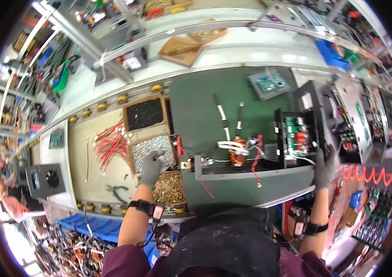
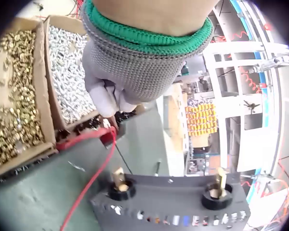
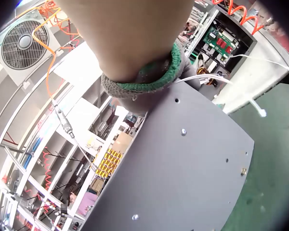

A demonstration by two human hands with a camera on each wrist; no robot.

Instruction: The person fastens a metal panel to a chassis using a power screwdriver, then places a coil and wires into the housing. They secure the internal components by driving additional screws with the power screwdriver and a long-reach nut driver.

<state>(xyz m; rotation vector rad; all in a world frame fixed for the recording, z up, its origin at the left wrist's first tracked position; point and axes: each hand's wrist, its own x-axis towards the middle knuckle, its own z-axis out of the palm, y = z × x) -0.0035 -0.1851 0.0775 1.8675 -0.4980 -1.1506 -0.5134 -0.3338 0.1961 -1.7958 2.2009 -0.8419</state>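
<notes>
My gloved left hand (image 1: 151, 170) is over the box of silver screws (image 1: 146, 148), fingers bent inward. In the left wrist view, a small silvery piece (image 2: 106, 123) shows right below the fingertips of the left hand (image 2: 127, 79); whether they pinch it is unclear. A red wire (image 2: 94, 178) runs down from there. My gloved right hand (image 1: 325, 170) grips the side of a dark metal housing (image 1: 246, 174), thumb and fingers on either side of its edge. The housing's grey panel (image 3: 183, 159) hides the right fingers in the right wrist view. Inside are a copper coil (image 1: 238, 154) and a green circuit board (image 1: 291, 134).
Boxes of black screws (image 1: 145, 114) and brass-coloured parts (image 1: 170, 188) adjoin the silver screws. Red wires (image 1: 110, 147) and pliers (image 1: 118, 194) lie to the left. Another circuit board (image 1: 270, 83) sits on the green mat (image 1: 196, 97). A coiled red hose (image 1: 376, 175) hangs at the right.
</notes>
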